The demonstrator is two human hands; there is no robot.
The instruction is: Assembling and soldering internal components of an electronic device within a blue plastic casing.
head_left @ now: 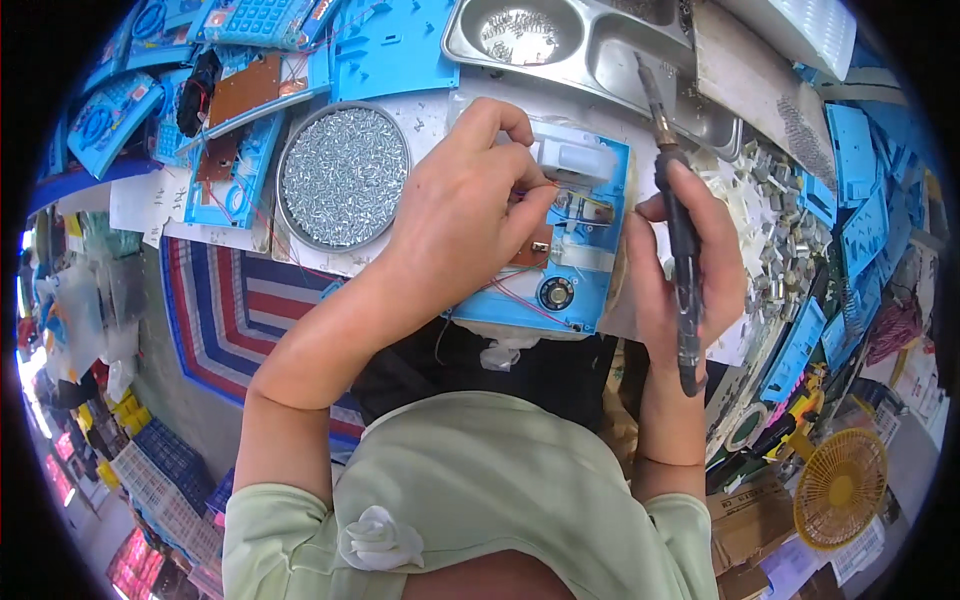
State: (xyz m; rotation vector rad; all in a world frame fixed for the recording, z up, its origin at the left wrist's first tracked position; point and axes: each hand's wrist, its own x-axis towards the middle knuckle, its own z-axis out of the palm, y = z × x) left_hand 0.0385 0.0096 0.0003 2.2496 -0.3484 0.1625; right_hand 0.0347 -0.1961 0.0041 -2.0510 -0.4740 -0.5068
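Note:
A blue plastic toy housing (590, 285) lies open in front of me, showing a brown circuit board (535, 250), thin wires, a small round speaker (556, 293) and a white plastic part (580, 160). Over its left side is my left hand (470, 190), thumb and fingertips pinched together near the board. What sits between those fingertips is too small to make out. My right hand (700, 260) grips the black handle of a soldering iron (682, 230), right of the housing. Its metal tip points up and away, over a steel tray (600, 75).
A round dish (283, 185) of small silver screws stands left of my left hand. Stacked blue housings (225, 185) with boards and wires fill the far left. Loose metal pieces (775, 250) and more blue panels (860, 150) cover the right. A yellow fan (840, 488) stands lower right.

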